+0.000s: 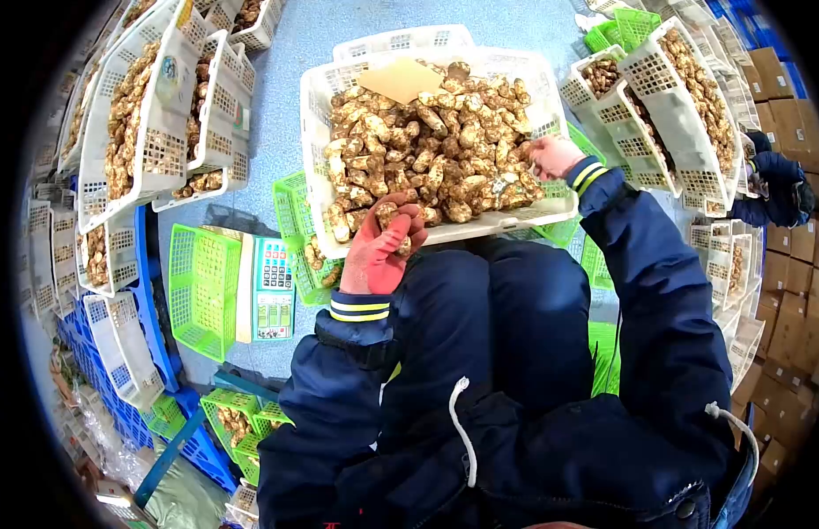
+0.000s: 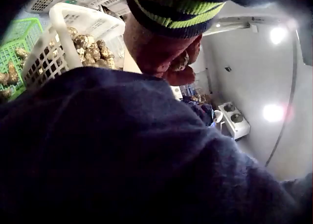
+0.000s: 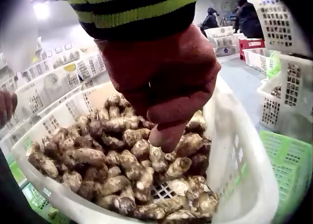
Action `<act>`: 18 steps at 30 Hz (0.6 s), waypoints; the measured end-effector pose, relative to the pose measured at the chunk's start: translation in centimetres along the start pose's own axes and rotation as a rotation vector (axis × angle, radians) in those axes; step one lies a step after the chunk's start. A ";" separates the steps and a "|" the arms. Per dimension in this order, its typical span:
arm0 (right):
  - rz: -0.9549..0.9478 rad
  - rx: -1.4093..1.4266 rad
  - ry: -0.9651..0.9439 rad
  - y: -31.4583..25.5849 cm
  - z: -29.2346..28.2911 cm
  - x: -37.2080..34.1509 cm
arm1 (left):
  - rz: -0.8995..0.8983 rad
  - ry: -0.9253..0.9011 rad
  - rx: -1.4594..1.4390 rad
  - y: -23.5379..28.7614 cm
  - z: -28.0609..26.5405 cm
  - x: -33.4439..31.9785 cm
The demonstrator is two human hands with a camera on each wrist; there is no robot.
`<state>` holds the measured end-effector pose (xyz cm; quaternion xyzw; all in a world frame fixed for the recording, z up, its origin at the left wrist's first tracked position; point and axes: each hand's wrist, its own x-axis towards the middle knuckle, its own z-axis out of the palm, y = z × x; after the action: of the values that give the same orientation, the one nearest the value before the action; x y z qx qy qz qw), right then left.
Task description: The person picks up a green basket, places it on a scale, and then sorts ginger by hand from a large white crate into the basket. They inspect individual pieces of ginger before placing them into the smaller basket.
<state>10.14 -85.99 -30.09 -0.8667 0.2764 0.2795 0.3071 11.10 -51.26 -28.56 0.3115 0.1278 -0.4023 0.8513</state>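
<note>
A large white plastic crate (image 1: 564,198) rests by the person's knees, heaped with knobbly, mud-stained tubers (image 1: 462,159) that look like small taro. Over its near left edge the left hand (image 1: 383,251), in a reddish glove, curls its fingers round a tuber (image 2: 180,62). At the crate's right side is the right hand (image 1: 555,157), its bent fingers reaching down among the pile. In the right wrist view, that hand's fingertips (image 3: 164,138) pinch the top of a pale tuber (image 3: 157,159). A piece of brown cardboard (image 1: 401,81) lies on the heap's far side.
Left of the crate stand a scale with a keypad (image 1: 275,269) and a green basket (image 1: 202,291). Stacked white crates of tubers (image 1: 132,123) line the left, with more crates (image 1: 683,115) at the right. Cardboard boxes (image 1: 789,291) are piled at far right.
</note>
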 end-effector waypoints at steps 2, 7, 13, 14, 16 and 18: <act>0.016 -0.527 -0.152 0.6 1.5 1.2 | 0.002 -0.003 -0.004 -0.1 -0.4 0.2; -0.053 -0.930 0.038 1.8 5.6 2.7 | 0.010 0.076 -0.064 0.0 0.0 0.6; 0.132 -0.733 0.006 2.1 6.0 2.9 | 0.032 0.003 0.039 -0.5 0.2 0.6; 0.141 -0.762 -0.005 3.1 6.6 3.8 | 0.015 0.002 0.048 -0.7 0.5 0.5; 0.161 -0.769 -0.013 3.1 7.4 3.1 | -0.006 -0.063 0.035 -0.7 0.7 0.4; 0.105 -0.823 -0.032 2.4 6.8 3.4 | -0.005 -0.055 0.048 -0.2 1.2 0.3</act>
<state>8.76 -83.92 -37.68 -0.8973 0.1807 0.3955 -0.0756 11.11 -52.29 -27.80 0.3201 0.0953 -0.4158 0.8459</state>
